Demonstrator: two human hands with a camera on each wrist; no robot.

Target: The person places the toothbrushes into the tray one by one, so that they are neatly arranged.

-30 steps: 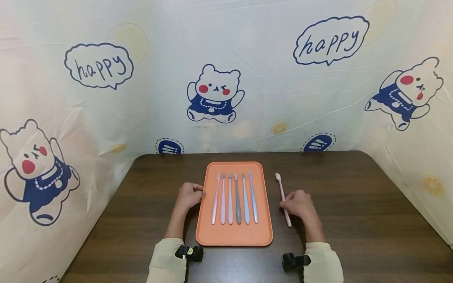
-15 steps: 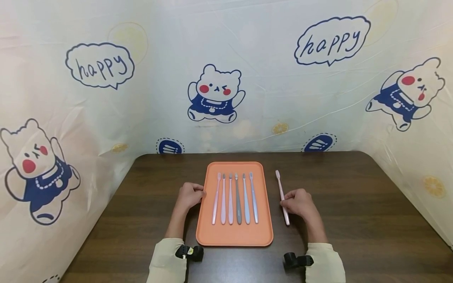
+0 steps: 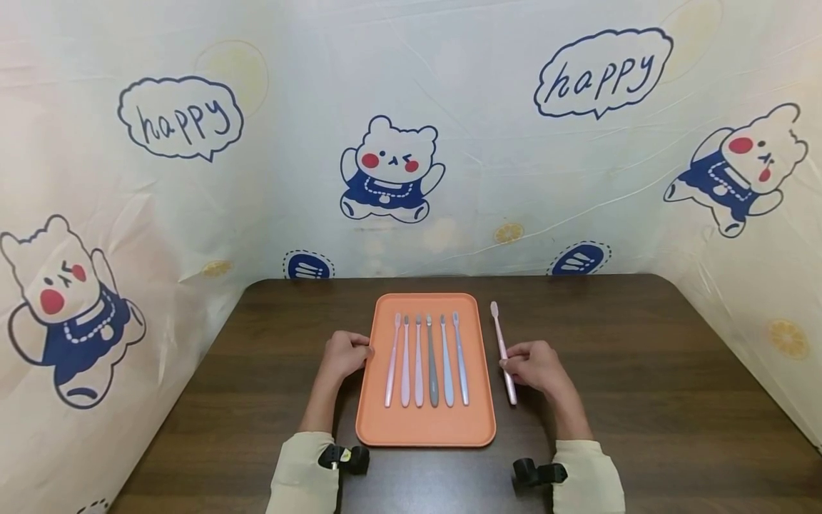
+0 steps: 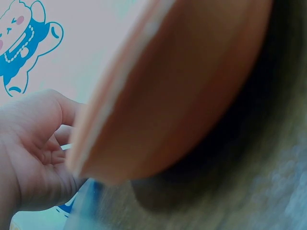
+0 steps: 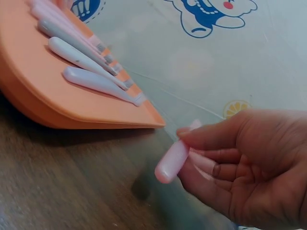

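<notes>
My right hand (image 3: 534, 365) pinches a pink toothbrush (image 3: 499, 332) by its handle, just right of the orange tray (image 3: 425, 431). In the right wrist view, thumb and fingers of the right hand (image 5: 249, 167) close round the pink handle (image 5: 169, 165), its rounded end toward the camera. My left hand (image 3: 345, 355) grips the tray's left edge; in the left wrist view the tray wall (image 4: 177, 96) hides the fingertips of that hand (image 4: 36, 148). Several toothbrushes lie side by side in the tray: pink ones (image 3: 405, 371) at left, a grey one (image 3: 432, 371), then blue ones (image 3: 447, 371).
A dark wooden table (image 3: 629, 371) carries the tray. Behind and at both sides hangs a pale curtain (image 3: 475, 178) printed with bears and speech bubbles. Each sleeve has a small black camera (image 3: 539, 472) strapped on.
The right hand and its pink toothbrush have moved slightly left, closer to the tray, and the brush head has shifted away from me. The left hand and the tray have stayed put.
</notes>
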